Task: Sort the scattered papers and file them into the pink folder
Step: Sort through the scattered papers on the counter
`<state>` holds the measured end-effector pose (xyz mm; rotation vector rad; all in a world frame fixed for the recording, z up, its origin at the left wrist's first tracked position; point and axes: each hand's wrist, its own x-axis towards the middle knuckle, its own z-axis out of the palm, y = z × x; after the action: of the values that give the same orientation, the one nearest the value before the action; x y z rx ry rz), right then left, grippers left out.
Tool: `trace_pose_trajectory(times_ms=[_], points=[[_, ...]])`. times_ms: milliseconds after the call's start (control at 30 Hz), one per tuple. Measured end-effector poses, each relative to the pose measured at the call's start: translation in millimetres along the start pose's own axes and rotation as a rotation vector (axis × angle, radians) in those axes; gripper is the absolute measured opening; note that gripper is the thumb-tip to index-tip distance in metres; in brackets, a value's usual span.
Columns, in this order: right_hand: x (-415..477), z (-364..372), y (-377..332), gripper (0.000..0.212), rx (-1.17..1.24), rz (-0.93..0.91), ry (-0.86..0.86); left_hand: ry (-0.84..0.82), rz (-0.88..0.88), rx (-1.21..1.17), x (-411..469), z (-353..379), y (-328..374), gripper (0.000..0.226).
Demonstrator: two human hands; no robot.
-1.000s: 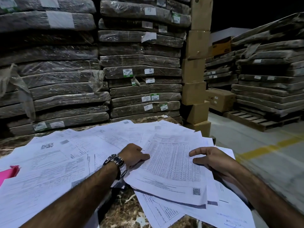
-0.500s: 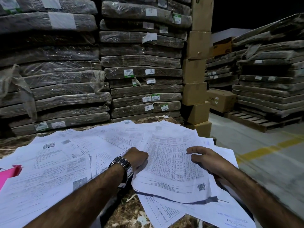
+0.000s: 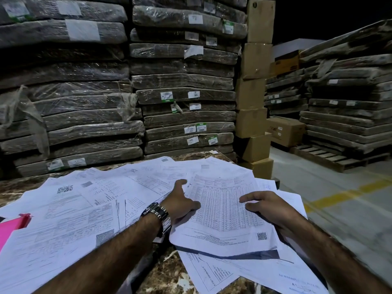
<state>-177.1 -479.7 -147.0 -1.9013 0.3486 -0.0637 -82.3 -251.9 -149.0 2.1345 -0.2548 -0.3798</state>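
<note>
Many printed white papers (image 3: 84,209) lie overlapping across a brown marble-patterned table (image 3: 165,276). A corner of the pink folder (image 3: 10,228) pokes out from under them at the far left. A sheet with a dense table and a QR code (image 3: 224,213) tops a small pile in front of me, its near edge slightly raised. My left hand (image 3: 180,202), a metal watch on its wrist, lies at that sheet's left edge, thumb on the sheet and a finger stretched forward. My right hand (image 3: 265,206) rests on the sheet's right side with bent fingertips touching it.
Tall stacks of plastic-wrapped slabs (image 3: 182,98) rise just behind the table. A column of cardboard boxes (image 3: 252,92) stands at its far right corner. To the right are concrete floor with a yellow line (image 3: 339,194), wooden pallets (image 3: 331,158) and more stacks.
My left hand has uncurled from a fist and stretched forward along the sheet's left edge. The tabular sheet has shifted slightly away from me. My right hand has stayed on it.
</note>
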Motion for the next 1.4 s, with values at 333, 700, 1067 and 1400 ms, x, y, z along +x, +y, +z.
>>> trace_pose_trajectory(times_ms=[333,700,1067,1400], points=[[-7,15,-20,0.020,0.090,-0.062,-0.042,0.032,0.022,-0.242,-21,-28,-7,0.028],[-12,82,-51,0.018,-0.020,-0.154,-0.197,0.199,-0.014,-0.225,-82,-90,-42,0.029],[-44,196,-89,0.014,-0.061,-0.266,-0.387,0.432,-0.130,-0.216,-189,-162,-115,0.030],[-65,249,-75,0.027,-0.237,-0.327,-0.422,0.510,-0.218,0.338,-240,-170,-150,0.046]])
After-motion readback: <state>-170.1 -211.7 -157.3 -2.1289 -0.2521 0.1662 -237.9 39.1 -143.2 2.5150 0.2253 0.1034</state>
